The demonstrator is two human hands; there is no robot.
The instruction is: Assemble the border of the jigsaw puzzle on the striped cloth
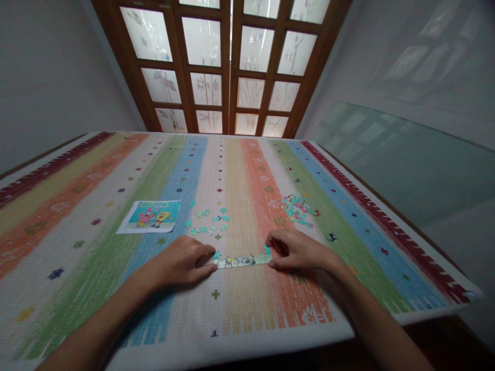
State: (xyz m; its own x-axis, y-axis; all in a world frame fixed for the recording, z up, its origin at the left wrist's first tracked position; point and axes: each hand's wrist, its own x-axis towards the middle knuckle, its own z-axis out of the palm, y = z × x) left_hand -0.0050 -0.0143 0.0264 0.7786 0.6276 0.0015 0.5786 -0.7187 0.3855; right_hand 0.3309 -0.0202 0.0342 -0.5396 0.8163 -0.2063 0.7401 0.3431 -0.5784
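Note:
A short joined row of puzzle pieces [243, 260] lies flat on the striped tablecloth [247, 309] between my hands. My left hand [181, 264] rests palm down at the row's left end, fingers curled, thumb and forefinger touching the end piece. My right hand [296, 250] sits at the row's right end, fingertips pinched against the last pieces. Several loose teal pieces [207, 221] are scattered just beyond the row. A denser heap of mixed pieces [297, 208] lies to the far right of my right hand.
A printed cartoon reference picture [150, 216] lies to the left on the cloth. The table's front edge [232, 350] is close to me. A glass pane [406, 159] leans at the right. A wooden-framed frosted door [228, 67] stands behind the table.

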